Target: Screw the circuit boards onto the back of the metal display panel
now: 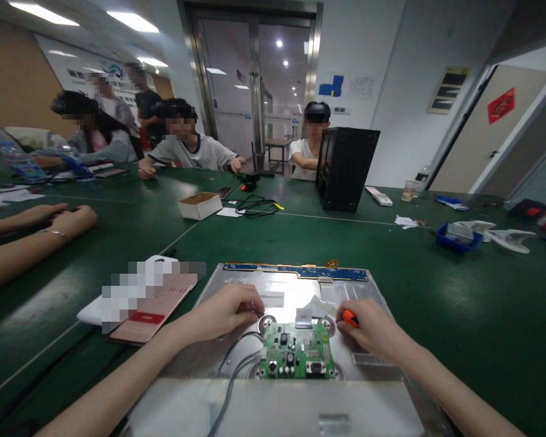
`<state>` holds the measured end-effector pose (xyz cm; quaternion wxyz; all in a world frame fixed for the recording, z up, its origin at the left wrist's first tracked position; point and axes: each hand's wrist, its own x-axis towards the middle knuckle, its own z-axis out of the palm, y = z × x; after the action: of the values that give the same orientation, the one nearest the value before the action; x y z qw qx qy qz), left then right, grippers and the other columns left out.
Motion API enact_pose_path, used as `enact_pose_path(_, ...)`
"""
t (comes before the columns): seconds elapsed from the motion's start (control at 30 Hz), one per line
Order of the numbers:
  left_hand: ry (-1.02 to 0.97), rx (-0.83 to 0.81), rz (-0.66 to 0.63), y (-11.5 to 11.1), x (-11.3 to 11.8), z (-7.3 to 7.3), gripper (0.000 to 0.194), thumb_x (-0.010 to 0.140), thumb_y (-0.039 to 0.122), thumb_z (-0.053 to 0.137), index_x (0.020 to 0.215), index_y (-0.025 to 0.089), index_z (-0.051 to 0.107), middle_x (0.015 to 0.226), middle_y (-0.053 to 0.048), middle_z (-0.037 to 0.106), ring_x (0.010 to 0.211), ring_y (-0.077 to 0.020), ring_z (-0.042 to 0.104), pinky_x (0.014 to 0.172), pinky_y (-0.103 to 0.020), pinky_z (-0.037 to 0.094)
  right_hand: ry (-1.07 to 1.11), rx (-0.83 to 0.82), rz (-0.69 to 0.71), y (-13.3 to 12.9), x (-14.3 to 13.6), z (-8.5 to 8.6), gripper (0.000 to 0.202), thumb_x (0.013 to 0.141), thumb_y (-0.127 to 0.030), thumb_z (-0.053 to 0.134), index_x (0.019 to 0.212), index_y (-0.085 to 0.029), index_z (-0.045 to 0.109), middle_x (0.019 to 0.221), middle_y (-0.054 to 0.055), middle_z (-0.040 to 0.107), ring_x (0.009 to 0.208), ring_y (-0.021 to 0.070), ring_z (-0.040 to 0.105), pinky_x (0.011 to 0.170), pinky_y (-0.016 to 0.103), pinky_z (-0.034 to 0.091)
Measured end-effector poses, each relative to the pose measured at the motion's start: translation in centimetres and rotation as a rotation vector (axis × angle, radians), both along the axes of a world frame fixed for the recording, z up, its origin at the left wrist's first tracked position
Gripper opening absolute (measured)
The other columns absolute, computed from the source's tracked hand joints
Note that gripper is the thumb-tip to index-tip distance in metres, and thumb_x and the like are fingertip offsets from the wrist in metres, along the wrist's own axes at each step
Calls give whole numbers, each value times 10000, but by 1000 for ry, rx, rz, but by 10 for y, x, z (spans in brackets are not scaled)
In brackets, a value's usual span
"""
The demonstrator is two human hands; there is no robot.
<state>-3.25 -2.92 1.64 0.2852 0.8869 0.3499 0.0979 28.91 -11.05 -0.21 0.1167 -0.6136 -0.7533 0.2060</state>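
A metal display panel lies back side up in front of me. On it sits a green circuit board, with grey cables running from its left side. My left hand is pinched at the board's upper left corner; what its fingertips hold, if anything, is too small to make out. Beside the upper right corner, my right hand is closed around an orange-handled screwdriver, its shaft and tip hidden. A blue circuit strip runs along the panel's far edge.
Left of the panel lie a phone and a white item. Across the green table are an open box, a black cable, a black computer case and a blue tray. Another person's hands rest at left; several people sit opposite.
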Motion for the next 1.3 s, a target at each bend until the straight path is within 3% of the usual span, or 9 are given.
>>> enact_pose_path(0.2, 7, 100, 5, -1, 7, -2, 175, 864, 126, 550, 791, 178, 700, 833, -40, 705, 793, -188, 647, 762, -276, 460, -23, -11, 33, 7, 0, 3, 112, 878, -152, 615, 862, -180, 722, 892, 82, 759, 870, 255, 682, 724, 308, 437)
enact_pose_path(0.4, -4, 223, 145, -4, -3, 0, 211, 899, 206, 527, 1028, 185, 692, 1053, -88, 730, 979, -237, 660, 856, -326, 497, -50, 30, 47, 20, -5, 9, 109, 886, -157, 613, 853, -173, 716, 884, 83, 751, 838, 232, 672, 701, 286, 417)
enact_pose_path(0.67, 74, 9, 132, -38, -36, 18, 206, 907, 304, 533, 861, 195, 701, 857, -37, 691, 787, -198, 636, 723, -282, 451, -69, 77, 174, 55, -61, 28, 99, 867, -142, 628, 875, -175, 721, 917, 77, 746, 833, 199, 654, 675, 257, 375)
enact_pose_path(0.8, 124, -121, 97, -50, -42, 16, 162, 860, 281, 579, 841, 196, 715, 855, -28, 677, 775, -187, 627, 686, -260, 427, -93, 77, 255, 73, -92, 24, 83, 853, -174, 663, 894, -178, 735, 934, 88, 758, 856, 215, 668, 661, 261, 363)
enact_pose_path(0.93, 124, -124, 102, -56, -39, 10, 115, 811, 248, 624, 849, 199, 720, 869, -26, 670, 790, -186, 615, 683, -253, 415, -95, 82, 309, 82, -109, 18, 137, 843, -154, 665, 947, -193, 744, 1014, 87, 767, 927, 221, 684, 697, 260, 388)
enact_pose_path(1.1, 109, -52, 80, -56, -30, 7, 124, 811, 176, 568, 772, 191, 684, 808, -19, 652, 766, -176, 598, 682, -253, 406, -59, 106, 312, 80, -101, 19, 234, 844, -148, 668, 1060, -201, 739, 1069, 83, 773, 984, 227, 697, 759, 266, 433)
enact_pose_path(1.3, 27, 29, 82, -46, -20, 6, 157, 885, 255, 558, 778, 185, 650, 828, -35, 643, 731, -176, 588, 672, -263, 419, -28, 174, 192, 63, -61, 25, 220, 892, -176, 629, 1089, -193, 725, 1121, 103, 751, 1039, 259, 684, 855, 333, 473)
